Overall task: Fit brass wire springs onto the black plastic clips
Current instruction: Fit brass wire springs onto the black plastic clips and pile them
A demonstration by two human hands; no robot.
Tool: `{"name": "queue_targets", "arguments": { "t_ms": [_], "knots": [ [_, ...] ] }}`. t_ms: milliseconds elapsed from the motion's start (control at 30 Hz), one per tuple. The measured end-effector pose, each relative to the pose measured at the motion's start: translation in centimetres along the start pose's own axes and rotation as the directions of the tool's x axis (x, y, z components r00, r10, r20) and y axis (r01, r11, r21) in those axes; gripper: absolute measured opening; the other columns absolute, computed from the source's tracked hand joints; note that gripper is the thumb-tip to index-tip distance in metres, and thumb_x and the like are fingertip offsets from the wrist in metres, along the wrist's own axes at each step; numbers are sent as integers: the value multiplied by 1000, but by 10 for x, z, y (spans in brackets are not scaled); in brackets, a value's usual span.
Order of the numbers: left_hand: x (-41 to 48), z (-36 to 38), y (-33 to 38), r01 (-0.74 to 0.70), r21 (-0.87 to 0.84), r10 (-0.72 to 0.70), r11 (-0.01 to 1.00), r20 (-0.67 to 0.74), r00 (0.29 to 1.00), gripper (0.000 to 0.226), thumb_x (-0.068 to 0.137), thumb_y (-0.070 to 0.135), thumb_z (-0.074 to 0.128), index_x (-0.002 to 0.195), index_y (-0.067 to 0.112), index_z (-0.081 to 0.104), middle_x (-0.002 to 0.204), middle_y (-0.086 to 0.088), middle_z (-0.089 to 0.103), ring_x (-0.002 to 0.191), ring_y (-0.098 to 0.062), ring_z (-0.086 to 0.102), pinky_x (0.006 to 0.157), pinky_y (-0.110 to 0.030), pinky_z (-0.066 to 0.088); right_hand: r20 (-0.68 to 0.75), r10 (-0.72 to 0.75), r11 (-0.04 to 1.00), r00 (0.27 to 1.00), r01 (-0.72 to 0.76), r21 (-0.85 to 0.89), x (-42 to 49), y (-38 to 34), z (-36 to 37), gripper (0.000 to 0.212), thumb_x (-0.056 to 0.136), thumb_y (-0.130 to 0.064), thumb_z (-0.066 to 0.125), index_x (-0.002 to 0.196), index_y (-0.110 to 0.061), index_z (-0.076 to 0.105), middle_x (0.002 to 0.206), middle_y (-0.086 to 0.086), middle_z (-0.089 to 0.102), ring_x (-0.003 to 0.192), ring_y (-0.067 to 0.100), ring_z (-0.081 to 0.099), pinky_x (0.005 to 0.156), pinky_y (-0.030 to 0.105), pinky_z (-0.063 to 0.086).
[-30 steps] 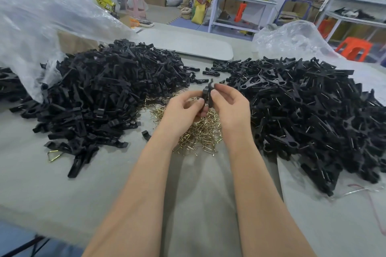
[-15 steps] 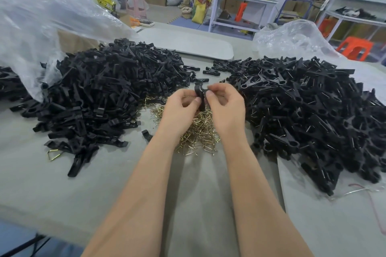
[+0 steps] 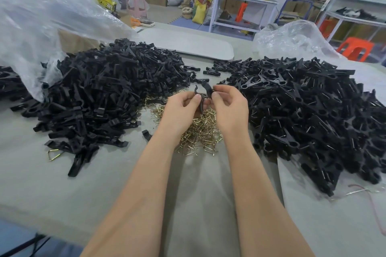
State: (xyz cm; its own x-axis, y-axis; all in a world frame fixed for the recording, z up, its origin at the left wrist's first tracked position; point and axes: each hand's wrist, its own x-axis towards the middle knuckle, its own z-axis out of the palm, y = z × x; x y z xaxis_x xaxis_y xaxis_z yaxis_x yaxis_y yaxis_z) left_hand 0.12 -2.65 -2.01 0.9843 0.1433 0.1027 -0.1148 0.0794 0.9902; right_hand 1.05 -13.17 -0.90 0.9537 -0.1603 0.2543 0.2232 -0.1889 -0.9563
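Reaching forward from the near edge, two bare forearms cross a table (image 3: 62, 183) covered in matte grey cloth. The left hand (image 3: 182, 109) and right hand (image 3: 230, 108) meet above the middle of it, each with thumb and fingers curled and pinching the same black plastic clip (image 3: 202, 94). The clip stands roughly upright between the fingertips, its long axis running bottom to top in view, and its curved, hooked ends point up and away from the person. Whether a spring already sits in it cannot be told.

Just under the hands lies a loose heap of brass wire springs (image 3: 200, 131), thin, shiny and bent into angular loops. One stray spring (image 3: 54, 155) lies at the near edge of the left pile of clips (image 3: 100, 94), a tangled mound of dull black pieces. The right pile of clips (image 3: 313, 115) shows glints of wire. Behind each pile sits a crumpled clear plastic bag (image 3: 37, 21); beyond those lies a flat grey board (image 3: 188, 43).
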Motion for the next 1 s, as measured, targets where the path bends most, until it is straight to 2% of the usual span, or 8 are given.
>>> {"name": "queue_targets", "arguments": {
  "t_ms": [100, 267, 400, 533, 600, 700, 800, 1000],
  "knots": [
    [0, 0, 0, -10, -61, 12, 998, 23, 1000, 22, 97, 9, 49, 88, 19, 67, 79, 0, 69, 76, -10, 63, 85, -31, 55, 30, 51, 994, 998, -54, 95, 2, -1, -1, 23, 93, -1, 52, 88, -21, 62, 90, 4, 69, 87, 20, 68, 88, 36, 54],
    [1, -1, -2, -43, -55, 42, 998, -26, 999, 25, 95, 11, 54, 87, 30, 68, 86, 3, 66, 84, -14, 60, 83, -33, 55, 85, 50, 992, 995, -59, 109, 3, 0, -3, 25, 92, -1, 54, 84, -23, 63, 80, -7, 67, 68, -2, 62, 67, 13, 49],
    [0, -2, -1, -63, -23, 63, 998, -3, 998, 28, 95, 11, 54, 86, 33, 69, 83, 3, 68, 82, -12, 59, 77, -28, 49, 148, 60, 989, 987, -79, 122, 3, 0, -2, 29, 94, 1, 51, 83, -22, 65, 79, -5, 67, 61, -2, 64, 61, 12, 49],
    [0, -4, -1, -67, 3, 67, 998, -25, 997, 19, 96, 11, 53, 97, 21, 69, 77, 6, 67, 64, 3, 56, 62, -12, 42, 207, -9, 1000, 978, 8, 5, 2, -1, -1, 32, 93, -7, 54, 85, -33, 70, 82, -12, 71, 83, 12, 68, 77, 25, 56],
    [1, -4, -1, -56, -3, 56, 998, -49, 997, 17, 96, 9, 53, 102, 12, 68, 71, 8, 63, 54, 6, 52, 57, -9, 40, 243, -40, 989, 969, 74, -131, 2, -1, 0, 28, 92, -11, 56, 102, -31, 72, 98, -3, 71, 102, 21, 64, 92, 39, 51],
    [0, -3, 0, -63, 3, 63, 998, -59, 996, 16, 95, 9, 54, 100, 17, 67, 74, 6, 63, 56, 5, 52, 60, -12, 42, 187, -38, 990, 982, 62, -127, 2, -2, -1, 29, 92, -7, 55, 117, -14, 67, 103, -1, 68, 101, 15, 63, 98, 40, 49],
    [1, -2, 0, -70, 10, 71, 997, -77, 995, 16, 94, 11, 56, 96, 22, 67, 76, 6, 63, 59, 5, 53, 67, -18, 46, 152, -35, 994, 988, 50, -95, 1, -4, -3, 22, 91, -5, 57, 107, -16, 67, 89, -12, 65, 90, 9, 63, 94, 37, 51],
    [0, -2, 1, -44, -19, 43, 999, -83, 996, 17, 93, 12, 58, 90, 27, 66, 82, 3, 65, 75, -8, 60, 81, -32, 54, 138, -11, 1000, 990, 14, -21, 0, -5, -3, 18, 91, -3, 57, 97, -20, 62, 95, 1, 67, 97, 19, 64, 94, 38, 51]
  ]
}}
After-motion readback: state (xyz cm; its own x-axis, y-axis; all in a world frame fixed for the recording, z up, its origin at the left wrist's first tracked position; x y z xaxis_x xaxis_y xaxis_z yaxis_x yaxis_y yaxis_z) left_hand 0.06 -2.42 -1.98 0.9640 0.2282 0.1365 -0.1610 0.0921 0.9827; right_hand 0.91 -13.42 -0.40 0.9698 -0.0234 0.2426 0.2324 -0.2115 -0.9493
